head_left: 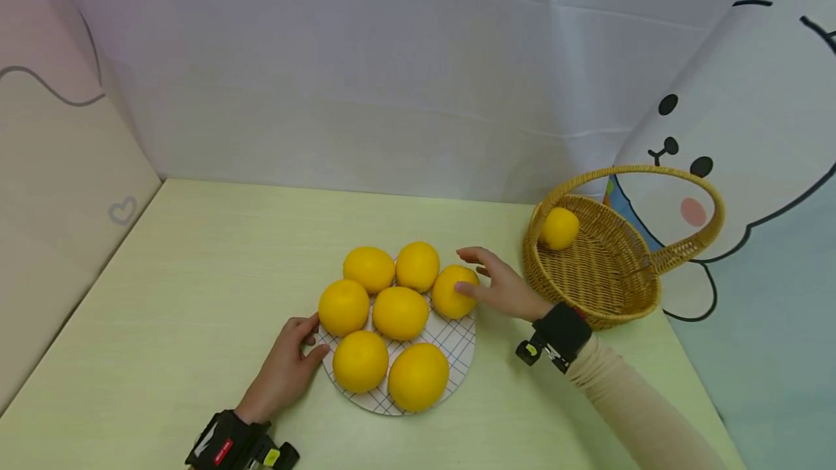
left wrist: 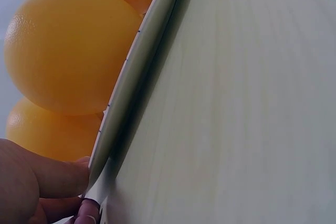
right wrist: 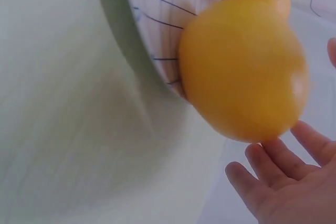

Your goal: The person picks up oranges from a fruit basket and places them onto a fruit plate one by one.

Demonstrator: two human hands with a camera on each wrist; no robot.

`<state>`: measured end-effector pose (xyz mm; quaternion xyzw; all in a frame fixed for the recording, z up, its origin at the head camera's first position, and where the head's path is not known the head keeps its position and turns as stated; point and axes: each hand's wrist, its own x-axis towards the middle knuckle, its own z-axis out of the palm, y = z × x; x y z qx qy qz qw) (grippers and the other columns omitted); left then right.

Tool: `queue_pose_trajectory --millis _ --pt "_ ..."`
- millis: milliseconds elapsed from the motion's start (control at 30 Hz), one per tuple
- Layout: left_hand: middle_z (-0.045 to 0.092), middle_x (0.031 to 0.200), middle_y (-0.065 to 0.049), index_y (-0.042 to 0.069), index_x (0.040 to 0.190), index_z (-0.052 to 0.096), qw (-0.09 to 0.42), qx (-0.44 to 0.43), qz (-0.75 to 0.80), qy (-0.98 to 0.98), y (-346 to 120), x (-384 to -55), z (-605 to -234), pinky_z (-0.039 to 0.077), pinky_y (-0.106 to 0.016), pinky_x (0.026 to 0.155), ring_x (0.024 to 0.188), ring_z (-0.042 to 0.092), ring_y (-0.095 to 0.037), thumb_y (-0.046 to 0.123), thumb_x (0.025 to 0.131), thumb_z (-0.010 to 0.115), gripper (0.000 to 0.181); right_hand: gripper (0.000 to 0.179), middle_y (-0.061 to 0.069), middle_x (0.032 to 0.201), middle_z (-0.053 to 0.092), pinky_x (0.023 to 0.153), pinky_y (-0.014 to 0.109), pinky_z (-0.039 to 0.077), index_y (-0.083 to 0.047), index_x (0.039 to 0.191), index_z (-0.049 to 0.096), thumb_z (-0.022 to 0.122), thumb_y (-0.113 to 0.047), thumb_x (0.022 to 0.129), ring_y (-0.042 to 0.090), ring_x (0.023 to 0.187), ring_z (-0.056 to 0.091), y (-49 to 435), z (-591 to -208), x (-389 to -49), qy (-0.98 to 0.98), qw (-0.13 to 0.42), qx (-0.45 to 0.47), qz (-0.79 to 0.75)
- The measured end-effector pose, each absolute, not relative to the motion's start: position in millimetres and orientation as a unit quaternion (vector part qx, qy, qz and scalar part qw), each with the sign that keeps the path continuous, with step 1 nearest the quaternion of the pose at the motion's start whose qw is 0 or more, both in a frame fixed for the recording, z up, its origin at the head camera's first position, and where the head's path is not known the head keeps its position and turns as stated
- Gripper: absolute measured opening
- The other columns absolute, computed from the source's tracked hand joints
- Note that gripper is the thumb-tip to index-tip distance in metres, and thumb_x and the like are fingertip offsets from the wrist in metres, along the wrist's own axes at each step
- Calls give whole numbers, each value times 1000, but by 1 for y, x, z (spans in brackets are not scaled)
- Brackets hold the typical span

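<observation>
A: Where's the right hand point(head_left: 503, 285)?
B: Fingers spread, tips touching the orange point(head_left: 453, 291) at the plate's point(head_left: 457, 343) near edge.
A: The left hand point(head_left: 284, 368)?
B: Thumb and fingers pinching the plate's rim, oranges just beyond.

Head view high overhead, wrist views close, sharing plate point(head_left: 457, 343) rim
</observation>
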<state>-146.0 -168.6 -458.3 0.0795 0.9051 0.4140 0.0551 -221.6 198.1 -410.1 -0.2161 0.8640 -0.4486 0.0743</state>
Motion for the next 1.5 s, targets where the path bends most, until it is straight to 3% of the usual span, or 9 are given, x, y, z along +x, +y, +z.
queue_pose_trajectory --millis 167,433,600,767,933,1200,1367,1500 --pt "45 108 -12 -9 142 41 57 79 414 905 -169 -145 -458 37 -31 70 91 41 -20 10 92 60 57 62 22 142 41 107 51 29 -3 141 39 61 -32 91 35 131 37 204 -393 -220 859 63 -215 -460" --pt "45 109 -12 -8 142 40 58 78 413 906 -169 -146 -457 37 -31 70 92 41 -21 11 92 59 56 55 17 143 39 107 47 31 -1 142 38 54 -25 96 33 133 36 225 -351 -220 847 29 -200 -492" --pt "44 107 -12 -9 142 41 61 77 414 905 -169 -145 -457 37 -30 69 88 40 -19 10 92 59 56 52 20 141 40 98 29 42 5 140 38 51 -22 98 32 128 41 248 -325 -218 847 -4 -173 -503" --pt "44 107 -11 -8 142 41 61 77 412 906 -169 -145 -456 36 -30 69 87 40 -19 10 92 59 56 46 16 135 47 93 16 41 6 136 44 50 -19 98 15 123 47 273 -312 -219 848 -55 -161 -503" --pt "44 108 -12 -8 142 40 57 79 412 906 -169 -145 -456 36 -30 69 89 41 -20 11 93 59 56 43 15 129 53 91 14 41 2 133 50 49 -24 99 16 118 51 294 -310 -221 863 -88 -129 -480" --pt "44 106 -11 -8 142 41 58 80 412 906 -169 -147 -456 36 -30 69 88 40 -20 11 92 59 56 35 13 117 59 85 15 40 7 115 60 49 -22 99 13 106 51 326 -318 -235 874 -129 -71 -463" --pt "45 108 -12 -8 142 41 55 81 412 906 -169 -147 -457 37 -30 69 89 41 -20 10 92 60 56 39 12 118 58 81 18 40 2 122 57 47 -28 99 11 100 51 344 -329 -246 886 -130 -11 -445" --pt "46 109 -12 -8 141 42 50 83 411 907 -170 -147 -457 37 -30 69 91 42 -20 10 91 60 56 49 13 121 52 78 15 44 0 134 47 47 -34 98 7 99 52 352 -342 -259 880 -137 45 -452"
